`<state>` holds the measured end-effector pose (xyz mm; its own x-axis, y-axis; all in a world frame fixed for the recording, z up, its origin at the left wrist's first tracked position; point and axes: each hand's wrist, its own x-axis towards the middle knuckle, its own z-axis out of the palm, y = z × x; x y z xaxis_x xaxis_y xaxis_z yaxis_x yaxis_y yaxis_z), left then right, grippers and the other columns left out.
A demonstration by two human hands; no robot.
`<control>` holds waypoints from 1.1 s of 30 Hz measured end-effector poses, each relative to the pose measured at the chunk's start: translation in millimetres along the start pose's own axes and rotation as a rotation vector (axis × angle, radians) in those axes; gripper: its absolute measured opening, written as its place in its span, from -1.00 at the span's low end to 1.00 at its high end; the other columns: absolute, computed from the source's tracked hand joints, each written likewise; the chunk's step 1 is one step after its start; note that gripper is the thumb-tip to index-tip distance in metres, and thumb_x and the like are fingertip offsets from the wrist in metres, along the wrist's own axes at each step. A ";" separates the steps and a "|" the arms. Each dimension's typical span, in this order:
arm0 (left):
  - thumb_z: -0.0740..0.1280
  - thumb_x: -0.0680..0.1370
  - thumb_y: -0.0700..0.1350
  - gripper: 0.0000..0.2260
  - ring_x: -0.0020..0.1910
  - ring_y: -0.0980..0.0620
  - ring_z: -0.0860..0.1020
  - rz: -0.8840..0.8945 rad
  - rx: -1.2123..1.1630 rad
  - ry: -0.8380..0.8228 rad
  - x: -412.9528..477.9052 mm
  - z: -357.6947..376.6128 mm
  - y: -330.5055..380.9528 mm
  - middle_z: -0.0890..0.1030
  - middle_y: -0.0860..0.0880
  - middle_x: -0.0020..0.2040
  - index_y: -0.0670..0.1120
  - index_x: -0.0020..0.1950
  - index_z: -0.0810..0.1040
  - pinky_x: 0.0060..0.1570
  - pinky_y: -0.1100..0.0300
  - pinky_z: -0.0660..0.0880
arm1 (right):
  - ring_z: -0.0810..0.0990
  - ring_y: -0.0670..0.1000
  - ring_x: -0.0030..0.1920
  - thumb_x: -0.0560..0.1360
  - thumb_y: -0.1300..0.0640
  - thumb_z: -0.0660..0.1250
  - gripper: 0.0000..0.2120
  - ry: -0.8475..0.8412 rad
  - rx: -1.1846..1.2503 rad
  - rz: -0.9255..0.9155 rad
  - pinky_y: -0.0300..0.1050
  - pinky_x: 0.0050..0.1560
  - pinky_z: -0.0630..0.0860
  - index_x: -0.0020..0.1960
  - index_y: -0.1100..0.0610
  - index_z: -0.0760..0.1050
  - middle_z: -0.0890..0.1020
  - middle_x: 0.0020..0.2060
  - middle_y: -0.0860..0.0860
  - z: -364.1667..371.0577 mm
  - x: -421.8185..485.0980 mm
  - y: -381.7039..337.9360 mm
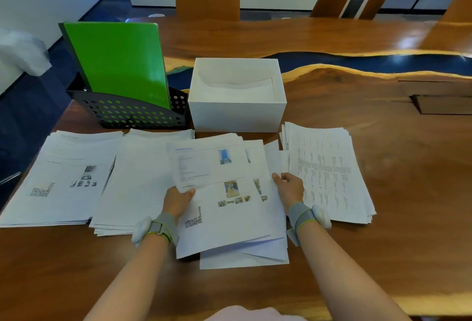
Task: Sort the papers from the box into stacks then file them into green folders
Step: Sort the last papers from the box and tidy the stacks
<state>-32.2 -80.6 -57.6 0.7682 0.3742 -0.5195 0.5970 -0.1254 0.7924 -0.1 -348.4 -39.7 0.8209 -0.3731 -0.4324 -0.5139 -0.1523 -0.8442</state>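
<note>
Two hands gripping sheets, four stacks, one box

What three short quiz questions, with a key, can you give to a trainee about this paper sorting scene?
1. True or false: the green folders lie flat.
2. Which side grips the middle bundle of papers? A. left only B. right only C. both
3. Fill in: the white box stands to the ___ of the black holder.
Key: 1. false, they stand upright in the black holder. 2. C, the left hand and the right hand. 3. right.
</note>
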 end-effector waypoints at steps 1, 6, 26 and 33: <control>0.35 0.54 -0.22 -0.73 0.11 -0.16 0.56 0.001 0.007 -0.015 -1.6 5.2 0.1 0.59 -0.21 0.15 -0.26 0.22 0.53 0.17 0.00 0.49 | 0.50 0.07 -0.17 0.50 0.13 0.37 -0.84 -0.032 0.005 -0.005 -0.14 -0.10 0.44 -0.14 0.24 0.55 0.58 -0.20 0.12 2.4 -2.0 -0.5; 0.39 0.51 -0.20 -0.72 0.09 -0.16 0.58 0.015 0.026 -0.083 -7.3 25.3 2.3 0.61 -0.20 0.14 -0.22 0.21 0.56 0.17 -0.05 0.51 | 0.62 0.19 0.00 0.45 0.25 0.42 -0.80 -0.148 -0.029 -0.033 0.08 0.06 0.57 0.06 0.26 0.58 0.65 0.00 0.18 6.4 -11.2 -4.5; 0.48 0.39 -0.30 -0.72 -0.02 -0.04 0.64 0.274 -0.377 -0.197 -24.3 19.6 78.0 0.66 -0.08 0.00 -0.12 0.07 0.61 -0.07 0.15 0.57 | 0.40 0.13 0.35 0.44 0.52 0.22 -0.24 -0.184 0.201 -0.384 0.10 0.33 0.41 0.50 0.02 0.10 0.35 0.40 0.13 -12.7 -15.4 -69.2; 0.50 0.38 -0.27 -0.61 0.08 -0.03 0.61 0.488 -0.354 -0.201 -33.3 14.6 106.7 0.65 -0.07 0.08 -0.13 0.18 0.56 0.07 0.11 0.55 | 0.61 0.19 0.10 0.38 0.38 0.46 -0.57 -0.039 0.376 -0.367 0.19 0.17 0.54 0.22 0.28 0.47 0.62 0.08 0.20 -4.9 -23.2 -96.2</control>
<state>9.4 -119.8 39.6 0.9816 0.1660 -0.0941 0.0806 0.0859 0.9930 29.1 -329.6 53.1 0.9423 -0.3217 -0.0925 -0.0721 0.0747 -0.9946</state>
